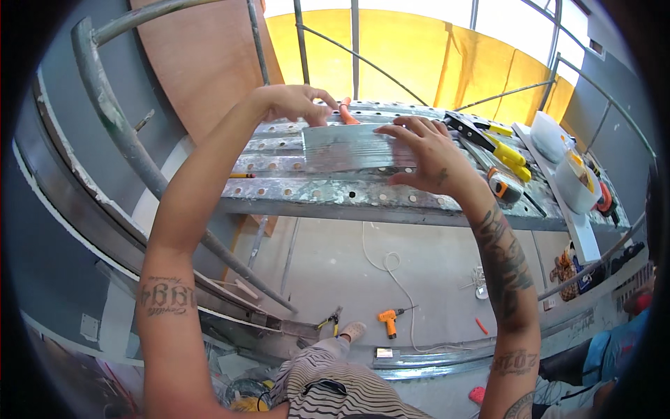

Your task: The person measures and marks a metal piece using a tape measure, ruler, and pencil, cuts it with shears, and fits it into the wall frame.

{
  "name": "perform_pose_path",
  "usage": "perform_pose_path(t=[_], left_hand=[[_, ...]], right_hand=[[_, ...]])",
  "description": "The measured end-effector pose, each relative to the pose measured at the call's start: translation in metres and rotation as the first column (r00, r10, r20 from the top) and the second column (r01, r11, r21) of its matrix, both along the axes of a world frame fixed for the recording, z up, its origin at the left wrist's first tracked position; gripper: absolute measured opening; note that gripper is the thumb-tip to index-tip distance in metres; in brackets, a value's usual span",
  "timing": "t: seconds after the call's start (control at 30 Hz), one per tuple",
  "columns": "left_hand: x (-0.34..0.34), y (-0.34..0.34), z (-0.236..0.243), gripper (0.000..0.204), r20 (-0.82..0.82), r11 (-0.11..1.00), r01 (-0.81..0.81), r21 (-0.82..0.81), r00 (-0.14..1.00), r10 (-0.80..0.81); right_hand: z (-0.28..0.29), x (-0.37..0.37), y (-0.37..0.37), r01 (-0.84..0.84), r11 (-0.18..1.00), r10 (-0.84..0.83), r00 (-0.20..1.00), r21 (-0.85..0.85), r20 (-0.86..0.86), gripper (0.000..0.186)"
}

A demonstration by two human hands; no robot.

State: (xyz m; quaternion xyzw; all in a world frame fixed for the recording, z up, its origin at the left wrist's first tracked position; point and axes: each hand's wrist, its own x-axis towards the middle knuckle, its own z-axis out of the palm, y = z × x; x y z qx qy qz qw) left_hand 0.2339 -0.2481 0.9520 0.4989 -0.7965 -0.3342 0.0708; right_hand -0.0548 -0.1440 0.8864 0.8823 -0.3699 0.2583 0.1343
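Left hand (pixel 300 105): fingers bent at the far left corner of the metal piece (pixel 342 150); whether they pinch it cannot be determined. Right hand (pixel 426 150): fingers spread over the right end, thumb near the near edge; contact appears likely, a firm grip cannot be confirmed.

Handling: the piece is probably light and thin, fairly stiff lengthwise, but liable to bend or dent. Expect slick faces and possibly sharp edges. Recommended hold: across both long edges, or flat at each end, clear of the corners.

Appearance: rectangular, silver-grey, dull sheen, fine streaks running lengthwise. Location: between the hands, above or on the perforated scaffold deck (pixel 293 192); whether it lies fully flat is unclear. An orange handle (pixel 347 110) is just beyond; a tape measure (pixel 504 185) is to the right.
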Motion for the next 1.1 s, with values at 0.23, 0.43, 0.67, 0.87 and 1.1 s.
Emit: perform_pose_path(t=[0.23,0.43,0.67,0.87,1.1], left_hand=[[0.082,0.063,0.002,0.044,-0.179,0.916,-0.034,-0.401,0.983,-0.042],[0.171,0.105,-0.085,0.034,0.077,0.867,-0.103,-0.488,0.984,0.160],[0.121,0.111,-0.096,0.014,0.031,0.741,-0.078,-0.667,0.991,0.133],[0.134,0.091,-0.105,0.007,0.161,0.683,0.035,-0.730,0.979,0.122],[0.107,0.143,-0.097,0.015,-0.415,0.580,-0.445,-0.682,0.889,0.194]], right_hand=[[0.008,0.001,-0.034,0.042,0.989,-0.025,0.992,0.141,-0.120,0.082],[0.032,0.013,-0.028,0.045,0.929,0.006,0.991,0.369,-0.134,0.095],[0.000,-0.020,0.000,-0.034,0.999,0.028,0.976,0.023,0.215,0.084],[-0.021,-0.099,0.060,0.344,0.926,-0.238,0.853,-0.157,0.465,0.056],[-0.042,-0.153,0.044,0.532,0.847,-0.525,0.842,-0.024,0.126,0.044]])
